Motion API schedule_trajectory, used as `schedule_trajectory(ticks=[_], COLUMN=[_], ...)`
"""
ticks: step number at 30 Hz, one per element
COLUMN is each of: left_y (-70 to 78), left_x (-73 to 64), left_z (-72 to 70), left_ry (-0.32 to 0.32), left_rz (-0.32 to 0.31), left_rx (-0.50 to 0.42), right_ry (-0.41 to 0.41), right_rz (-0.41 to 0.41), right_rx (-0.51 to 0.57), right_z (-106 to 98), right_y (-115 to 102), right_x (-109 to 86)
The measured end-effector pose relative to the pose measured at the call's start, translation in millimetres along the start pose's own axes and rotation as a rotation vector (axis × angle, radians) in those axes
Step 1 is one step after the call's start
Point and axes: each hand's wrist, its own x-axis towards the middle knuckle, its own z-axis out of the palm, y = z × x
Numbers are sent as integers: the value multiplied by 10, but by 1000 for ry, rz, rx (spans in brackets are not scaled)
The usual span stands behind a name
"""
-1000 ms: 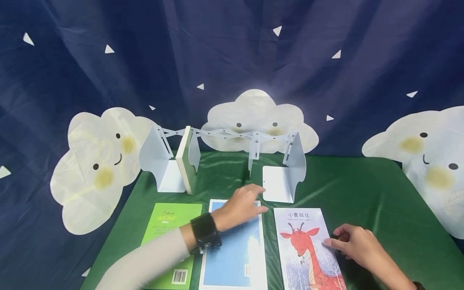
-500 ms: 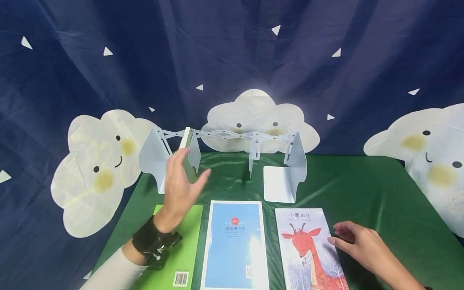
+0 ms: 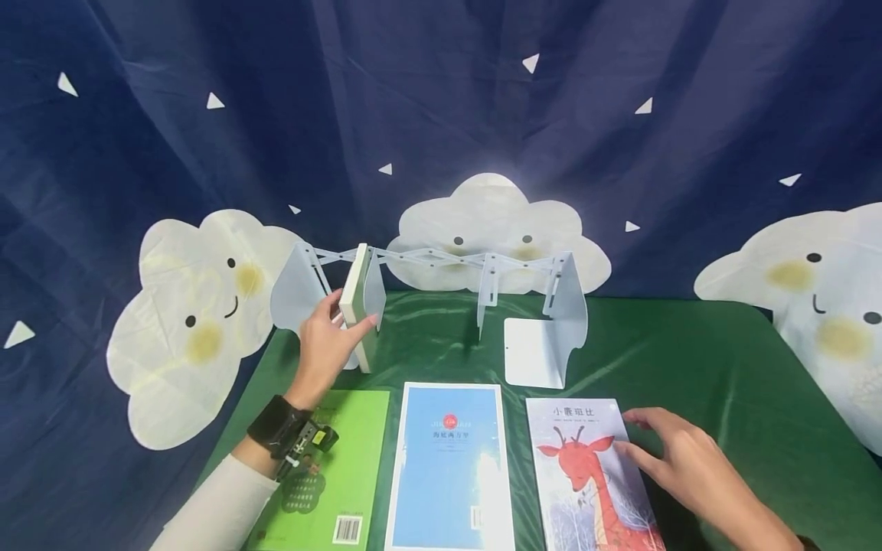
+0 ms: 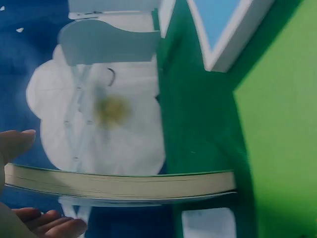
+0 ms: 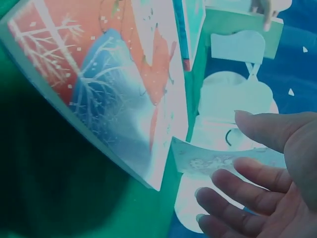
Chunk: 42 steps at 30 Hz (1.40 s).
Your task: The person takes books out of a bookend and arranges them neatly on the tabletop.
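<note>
A thick book (image 3: 354, 295) stands upright at the left of a white expandable book rack (image 3: 570, 306), page edges facing me. My left hand (image 3: 322, 348) is around it, thumb on the right side and fingers on the left. In the left wrist view the thumb (image 4: 19, 144) stands apart from the book's page block (image 4: 119, 184), with the fingertips (image 4: 69, 229) on the other side. My right hand (image 3: 689, 463) is at the right edge of a flat book with a red deer (image 3: 586, 474). Its fingers are loosely bent in the right wrist view, holding nothing.
A green book (image 3: 361, 451) and a blue book with a white border (image 3: 448, 482) lie flat in front of the rack on the green tablecloth (image 3: 675, 344). Dividers (image 3: 488, 283) stand inside the rack. Behind hangs a dark blue curtain (image 3: 441, 99) with clouds.
My left hand has gone left from above the blue book to the upright book, its fingers now on either side of it. The right hand has shifted slightly, with its fingers more spread.
</note>
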Motion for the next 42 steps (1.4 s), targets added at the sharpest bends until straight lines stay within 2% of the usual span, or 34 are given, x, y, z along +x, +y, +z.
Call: schedule_trajectory(ticks=[6,10,18,25,32,37,42], left_y=[-160,-206,-286,-306,-211,-112,47], left_x=[-32,-35,-28,-5,38,5,-47], left_z=[175,212,141,69,-116,-327,-559], left_ry=[61,118,147,169,226,237,267], left_rz=[26,33,106,225,336,418,468], left_rx=[97,148,202,198,211,203,208], right_ry=[-18,-27,-24,-6,-32,-9,16], right_rz=[9,18,5,-30,-13,-44,-79], right_rx=[7,11,8,7,18,17,43], right_z=[-26,-11,38,76,92,88,80], right_y=[-18,-17,-28,-25,-43,-34,-20], right_x=[15,7,-3,5,-2,10,26])
